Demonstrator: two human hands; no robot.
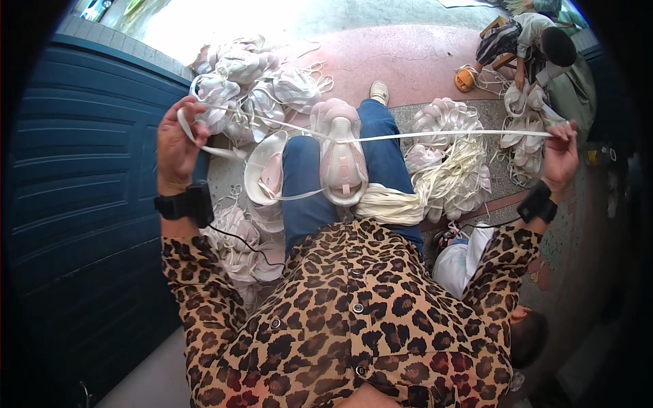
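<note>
A pale pink and white sneaker (343, 163) rests between my thighs. A long white shoelace (449, 134) is pulled taut across its top, out to both sides. My left hand (180, 139) is raised at the far left, pinching one stretch of the lace while a loose loop hangs by its fingers. Out at the right, my right hand (562, 153) pinches the lace's other end between closed fingertips. A thick bundle of cream shoelaces (391, 205) lies over my right thigh.
Sneakers are heaped at the far left (262, 85), with more stacked at the right (445, 122). Beside my left knee stands a white rounded container (258, 160). A dark blue panelled door (88, 156) runs along the left. Another person (534, 41) sits at the far right, handling shoes.
</note>
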